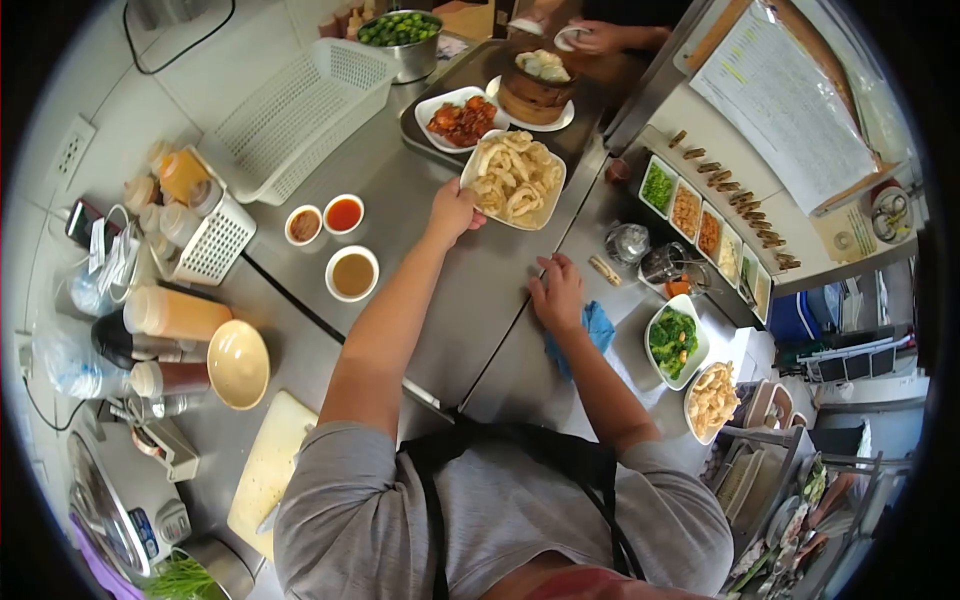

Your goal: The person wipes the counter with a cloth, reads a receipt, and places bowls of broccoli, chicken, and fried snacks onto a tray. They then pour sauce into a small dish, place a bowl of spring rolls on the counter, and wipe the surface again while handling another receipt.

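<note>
My left hand [456, 213] grips the near-left edge of a white square bowl [517, 222] piled with pale, curled fried crackers [515, 175]. The bowl is at the near edge of a dark tray [413, 132]. On that tray are a white dish of red-sauced food [462, 118] and a bamboo steamer [535, 98] on a white plate. My right hand [557, 292] rests on the steel counter with fingers apart, holding nothing. Beside its wrist lies a blue cloth [598, 325]. Three small sauce cups [352, 274] stand left of my left forearm.
Another person's hands [597, 38] hold small white dishes beyond the tray. A white plastic basket [300, 120], sauce bottles [175, 312] and a cutting board [270, 465] line the left. Garnish containers [685, 210], a broccoli bowl [697, 368] and another cracker bowl [712, 400] are at right.
</note>
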A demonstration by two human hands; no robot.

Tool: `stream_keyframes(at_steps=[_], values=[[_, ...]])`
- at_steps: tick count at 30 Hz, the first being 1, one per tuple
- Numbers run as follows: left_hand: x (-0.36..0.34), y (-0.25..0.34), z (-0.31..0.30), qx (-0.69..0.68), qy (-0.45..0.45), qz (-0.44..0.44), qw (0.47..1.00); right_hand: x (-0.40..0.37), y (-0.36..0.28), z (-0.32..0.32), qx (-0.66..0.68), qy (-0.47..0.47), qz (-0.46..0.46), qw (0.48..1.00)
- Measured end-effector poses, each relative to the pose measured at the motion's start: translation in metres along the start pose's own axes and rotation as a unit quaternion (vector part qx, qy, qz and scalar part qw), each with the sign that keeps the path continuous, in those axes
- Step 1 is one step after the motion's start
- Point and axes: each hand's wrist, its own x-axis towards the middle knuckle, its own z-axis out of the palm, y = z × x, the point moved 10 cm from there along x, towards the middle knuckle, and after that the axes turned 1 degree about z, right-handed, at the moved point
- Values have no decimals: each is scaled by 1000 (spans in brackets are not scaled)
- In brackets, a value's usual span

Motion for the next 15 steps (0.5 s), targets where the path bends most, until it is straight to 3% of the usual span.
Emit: stream_keyframes(at_steps=[3,9,15], values=[[36,12,21,20,0,31,999,4,-5,0,-24,-16,15,999],[92,0,51,56,-56,-8,997,8,-7,-1,-28,-21,19,999],[103,-13,50,25,-57,-73,995,9,-7,-1,-15,-27,28,999]])
